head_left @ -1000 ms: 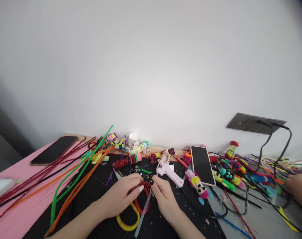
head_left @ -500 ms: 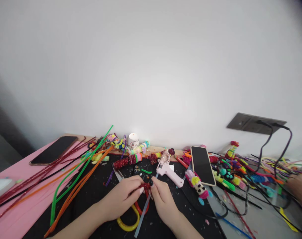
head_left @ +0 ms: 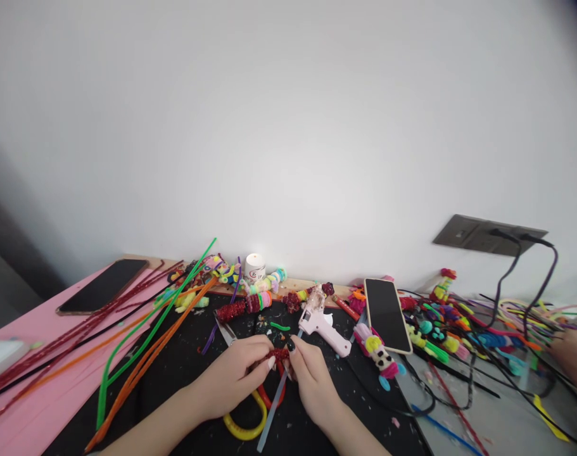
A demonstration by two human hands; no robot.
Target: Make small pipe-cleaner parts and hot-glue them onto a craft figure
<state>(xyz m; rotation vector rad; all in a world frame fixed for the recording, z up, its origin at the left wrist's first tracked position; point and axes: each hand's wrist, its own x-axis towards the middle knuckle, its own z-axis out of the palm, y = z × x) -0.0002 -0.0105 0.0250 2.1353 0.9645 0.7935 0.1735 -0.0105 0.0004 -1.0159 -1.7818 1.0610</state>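
Between my fingertips is a small piece of dark red glittery pipe cleaner (head_left: 279,354). My left hand (head_left: 240,370) pinches it from the left, and my right hand (head_left: 310,377) pinches its right end; the fingers partly hide it. Beneath the hands lie scissors (head_left: 244,432) with yellow and red handles and a clear glue stick (head_left: 272,415). A pale pink glue gun (head_left: 329,330) rests just beyond my right hand. Past my left hand is a coiled pipe-cleaner piece (head_left: 244,306) in red, green and pink.
Long pipe cleaners (head_left: 150,354) spread across the left side. Phones lie on both sides, one dark (head_left: 102,286), one white-edged (head_left: 387,315). A paper cup (head_left: 254,268) stands by the wall. Cords hang from a socket plate (head_left: 488,234). Another person's hand (head_left: 570,354) is at far right.
Almost nothing differs. My right fingers have shifted very slightly on the red piece, and the other person's hand at the right has moved a little.
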